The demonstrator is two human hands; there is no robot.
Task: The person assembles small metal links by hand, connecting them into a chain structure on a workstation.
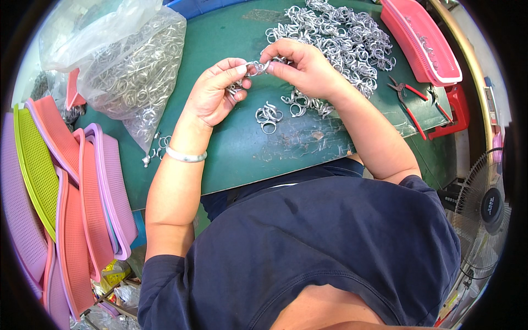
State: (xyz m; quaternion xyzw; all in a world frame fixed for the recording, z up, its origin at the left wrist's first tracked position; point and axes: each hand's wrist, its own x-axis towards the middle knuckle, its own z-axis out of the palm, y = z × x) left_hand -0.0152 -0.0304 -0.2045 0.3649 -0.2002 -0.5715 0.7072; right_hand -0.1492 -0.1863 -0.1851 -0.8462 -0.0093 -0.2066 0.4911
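The silver ring pile [357, 41] lies beyond the right hand [305, 65]. The left hand [210, 94] curls partly closed around several rings [234, 88]. Both hands pinch a ring piece [257, 69] between their fingertips, its long axis running crosswise from left hand to right; its facing is indistinct.

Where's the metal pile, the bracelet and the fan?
Metal pile [352, 41]: head view, on the heaped pieces near its middle.
Bracelet [187, 158]: head view, on the band's visible middle.
Fan [491, 205]: head view, on its dark round hub.
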